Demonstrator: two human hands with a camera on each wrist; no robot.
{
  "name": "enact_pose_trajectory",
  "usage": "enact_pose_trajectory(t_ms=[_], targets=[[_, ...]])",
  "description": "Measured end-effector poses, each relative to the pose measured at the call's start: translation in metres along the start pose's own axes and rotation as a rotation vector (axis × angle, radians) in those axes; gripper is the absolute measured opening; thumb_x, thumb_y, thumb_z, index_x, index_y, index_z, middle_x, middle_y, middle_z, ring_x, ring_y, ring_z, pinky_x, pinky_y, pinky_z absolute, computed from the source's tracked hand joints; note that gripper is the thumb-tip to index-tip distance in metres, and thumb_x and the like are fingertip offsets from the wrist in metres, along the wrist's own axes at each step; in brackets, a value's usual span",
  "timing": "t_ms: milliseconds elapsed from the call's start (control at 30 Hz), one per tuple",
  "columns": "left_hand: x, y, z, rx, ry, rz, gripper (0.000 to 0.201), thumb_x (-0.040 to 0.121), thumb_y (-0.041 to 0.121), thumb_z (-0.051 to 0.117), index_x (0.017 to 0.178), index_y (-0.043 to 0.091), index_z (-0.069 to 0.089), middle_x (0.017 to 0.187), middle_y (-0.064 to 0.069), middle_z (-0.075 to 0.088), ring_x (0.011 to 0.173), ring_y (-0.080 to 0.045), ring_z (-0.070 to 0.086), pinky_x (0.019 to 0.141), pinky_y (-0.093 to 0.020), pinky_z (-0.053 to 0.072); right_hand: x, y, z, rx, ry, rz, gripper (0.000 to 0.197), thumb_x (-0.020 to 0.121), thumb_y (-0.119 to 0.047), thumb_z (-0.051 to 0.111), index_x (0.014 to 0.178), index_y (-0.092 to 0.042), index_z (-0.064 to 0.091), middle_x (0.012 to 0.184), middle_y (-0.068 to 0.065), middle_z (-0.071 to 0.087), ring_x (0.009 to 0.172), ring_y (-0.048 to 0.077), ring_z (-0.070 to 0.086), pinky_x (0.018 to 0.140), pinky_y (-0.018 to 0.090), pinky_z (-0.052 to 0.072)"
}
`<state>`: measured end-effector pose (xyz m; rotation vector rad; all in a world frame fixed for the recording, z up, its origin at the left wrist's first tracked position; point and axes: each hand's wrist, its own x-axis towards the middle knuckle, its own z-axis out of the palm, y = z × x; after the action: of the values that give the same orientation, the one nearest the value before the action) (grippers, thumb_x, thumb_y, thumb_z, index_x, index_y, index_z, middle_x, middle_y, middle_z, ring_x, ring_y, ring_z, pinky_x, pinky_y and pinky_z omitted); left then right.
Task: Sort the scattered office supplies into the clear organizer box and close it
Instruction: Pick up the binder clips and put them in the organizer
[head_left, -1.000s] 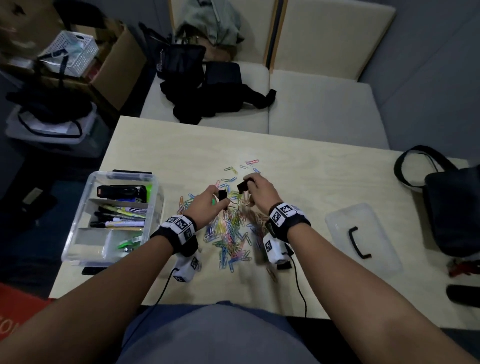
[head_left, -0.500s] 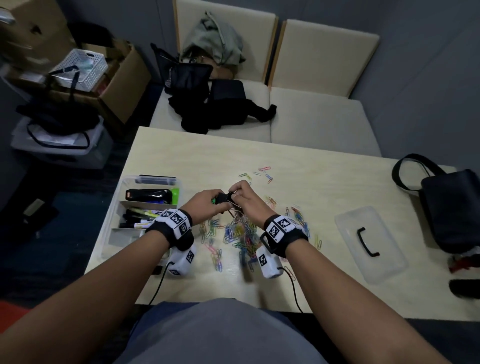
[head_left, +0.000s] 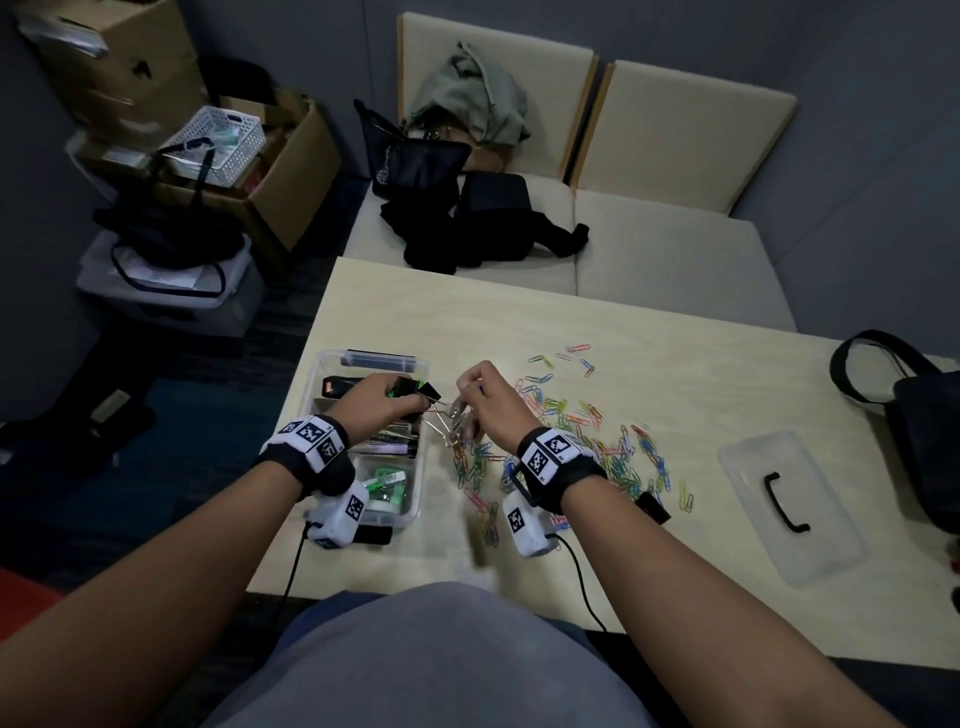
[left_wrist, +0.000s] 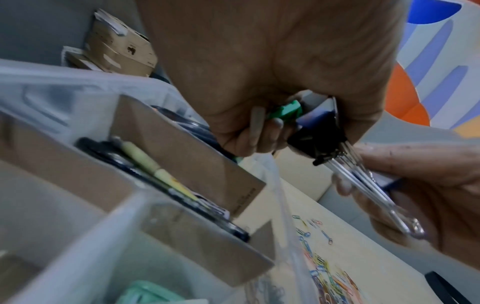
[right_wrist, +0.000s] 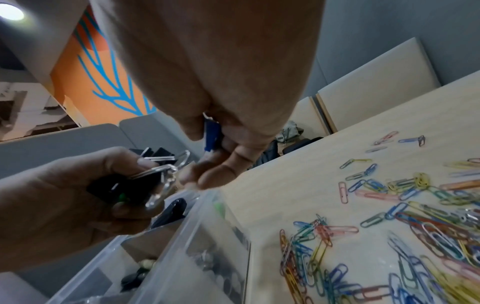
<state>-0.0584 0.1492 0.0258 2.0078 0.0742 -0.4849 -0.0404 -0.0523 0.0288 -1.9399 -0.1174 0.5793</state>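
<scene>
Left hand (head_left: 376, 402) grips our binder clips (left_wrist: 315, 142) over the organizer box (head_left: 415, 506); right hand (head_left: 485, 400) pinches their wire handles. Risk: tangled handles drop outside.

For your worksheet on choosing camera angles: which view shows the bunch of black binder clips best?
The left wrist view: the black binder clips fill the frame's middle, wire handles clear, gripped by the left hand. The right wrist view shows them partly behind fingers; the head view shows them small.
</scene>
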Motion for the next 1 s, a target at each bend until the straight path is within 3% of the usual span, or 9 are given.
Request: enact_pose_trajectory(t_ms=[133, 233, 333, 467, 600, 767, 867, 933, 1000], targets=[[-0.011, -0.018, -0.019, -0.072, 0.071, -0.019, 0.010, 0.090, 0.023, 0.064, 0.088, 0.017, 0.071, 0.079, 0.003, 0.073, 0.074, -0.007, 0.069, 0.065, -0.021, 0.051, -0.003, 0.009, 0.016, -0.120, -0.033, 0.070, 0.018, 0.101, -0.026, 0.046, 0.107, -0.009, 0.047, 0.088, 0.007, 0.070, 0.055, 0.010, 0.054, 0.054, 0.027, 0.044], [-0.016, -0.034, -0.032, -0.099, 0.159, -0.031, 0.016, 0.090, 0.026, 0.064, 0.088, 0.011, 0.070, 0.080, -0.002, 0.073, 0.074, -0.014, 0.069, 0.066, -0.027, 0.051, -0.007, 0.008, 0.030, -0.001, -0.103, 0.112, 0.012, 0.097, -0.009, 0.049, 0.107, -0.006, 0.055, 0.081, 0.012, 0.064, 0.062, 0.020, 0.060, 0.063, 0.036, 0.055], [-0.017, -0.048, -0.040, -0.141, 0.223, -0.029, 0.018, 0.090, 0.027, 0.065, 0.084, 0.010, 0.068, 0.075, -0.003, 0.070, 0.069, -0.016, 0.065, 0.067, -0.029, 0.048, -0.013, 0.007, 0.048, 0.055, -0.186, 0.079, 0.019, 0.097, 0.001, 0.045, 0.114, -0.006, 0.050, 0.091, 0.013, 0.066, 0.068, 0.025, 0.064, 0.070, 0.040, 0.059], [-0.019, -0.052, -0.041, -0.172, 0.230, -0.034, 0.018, 0.090, 0.026, 0.065, 0.074, 0.018, 0.064, 0.070, 0.000, 0.067, 0.067, -0.021, 0.064, 0.066, -0.034, 0.050, -0.021, 0.009, 0.068, -0.309, -0.262, -0.048, 0.011, 0.097, -0.018, 0.057, 0.103, -0.020, 0.049, 0.101, 0.010, 0.069, 0.072, 0.022, 0.070, 0.064, 0.036, 0.059], [-0.020, -0.051, -0.041, -0.225, 0.201, -0.044, 0.015, 0.090, 0.024, 0.065, 0.078, 0.015, 0.063, 0.074, -0.006, 0.066, 0.068, -0.026, 0.065, 0.064, -0.040, 0.055, -0.024, 0.007, 0.084, -0.715, -0.230, -0.246, 0.013, 0.091, -0.019, 0.066, 0.102, -0.015, 0.064, 0.108, 0.006, 0.060, 0.089, 0.023, 0.061, 0.077, 0.037, 0.052], [-0.019, -0.054, -0.042, -0.220, 0.187, -0.036, 0.015, 0.089, 0.025, 0.065, 0.078, 0.016, 0.063, 0.075, -0.007, 0.066, 0.069, -0.026, 0.066, 0.065, -0.043, 0.056, -0.021, 0.013, 0.098, -0.990, -0.165, -0.334, 0.019, 0.090, -0.013, 0.062, 0.109, -0.016, 0.066, 0.112, 0.006, 0.057, 0.094, 0.028, 0.063, 0.073, 0.043, 0.056], [-0.019, -0.056, -0.042, -0.213, 0.184, -0.025, 0.015, 0.089, 0.026, 0.065, 0.078, 0.017, 0.063, 0.076, -0.007, 0.067, 0.072, -0.026, 0.066, 0.067, -0.041, 0.056, -0.020, 0.012, 0.096, -0.949, -0.166, -0.319, 0.017, 0.090, -0.013, 0.059, 0.105, -0.016, 0.067, 0.109, 0.005, 0.060, 0.093, 0.026, 0.063, 0.075, 0.041, 0.055], [-0.018, -0.057, -0.042, -0.206, 0.176, -0.016, 0.014, 0.090, 0.025, 0.065, 0.079, 0.016, 0.063, 0.077, -0.007, 0.068, 0.073, -0.025, 0.066, 0.067, -0.037, 0.055, -0.019, 0.012, 0.090, -0.752, -0.158, -0.246, 0.010, 0.089, -0.019, 0.066, 0.099, -0.018, 0.067, 0.101, 0.001, 0.065, 0.087, 0.018, 0.063, 0.076, 0.038, 0.055], [-0.017, -0.059, -0.041, -0.206, 0.177, -0.007, 0.014, 0.090, 0.026, 0.065, 0.080, 0.015, 0.062, 0.075, -0.004, 0.067, 0.072, -0.023, 0.066, 0.068, -0.036, 0.053, -0.018, 0.012, 0.086, -0.482, -0.129, -0.138, 0.012, 0.088, -0.026, 0.069, 0.092, -0.016, 0.063, 0.088, 0.001, 0.068, 0.075, 0.013, 0.062, 0.068, 0.033, 0.054]])
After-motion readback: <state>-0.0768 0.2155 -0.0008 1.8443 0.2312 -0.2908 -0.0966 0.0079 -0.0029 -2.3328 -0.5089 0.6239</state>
